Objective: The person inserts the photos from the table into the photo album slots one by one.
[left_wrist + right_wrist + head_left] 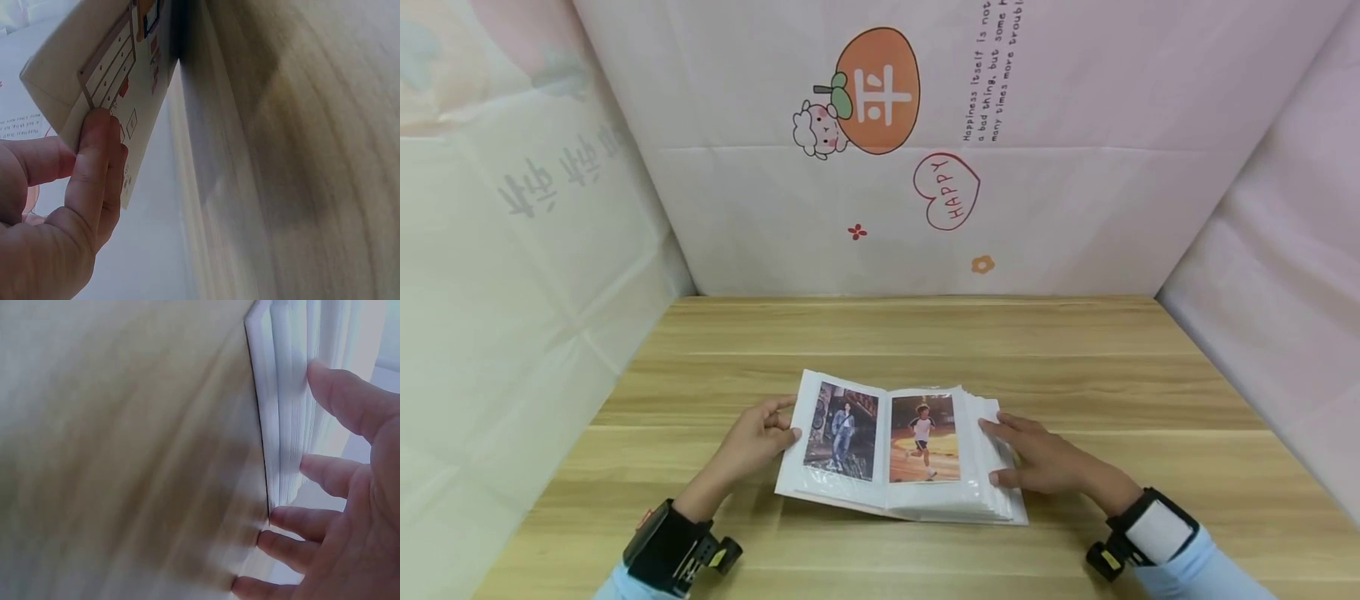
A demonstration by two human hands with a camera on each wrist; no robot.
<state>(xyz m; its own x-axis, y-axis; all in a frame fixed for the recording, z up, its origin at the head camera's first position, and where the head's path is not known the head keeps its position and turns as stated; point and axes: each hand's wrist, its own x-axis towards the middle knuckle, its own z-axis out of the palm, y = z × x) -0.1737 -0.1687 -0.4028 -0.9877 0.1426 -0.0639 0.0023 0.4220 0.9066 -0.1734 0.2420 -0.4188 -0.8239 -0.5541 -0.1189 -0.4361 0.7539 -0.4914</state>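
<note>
My left hand [752, 442]: I am pinching the left cover edge of the photo album [895, 450] between thumb and curled fingers [94, 169], lifting it a little off the wood; the wrist view is showing the printed outer cover tilted above the table

My right hand [1045, 462]: it is lying open, fingers [350, 403] straight and spread against the fanned edges of the right-hand page stack [290, 419], touching and not gripping

Photo album, where: it is lying open near my edge of the wooden table [1075, 358], between my two hands, with most of its leaves on the right

Left photo [842, 429]: a standing figure in blue, sitting in its sleeve

Right photo [923, 437]: a runner on an orange track, sleeved likewise

How it is likely handling: I am judging the cover stiff and light enough for a one-hand pinch; the plastic sleeves are looking glossy, so probably slippery and floppy, inclined to fan apart or slide rather than stay stacked; nothing fragile, though a sleeve could crease

Where to take hold: I am thinking the firm outer cover edges for moving it, and a single sleeve's free outer edge for turning a leaf

Farther back: a pink backdrop [1075, 167] with an orange fruit cartoon [876, 92] and a red HAPPY heart [947, 192] is rising behind the table
</note>
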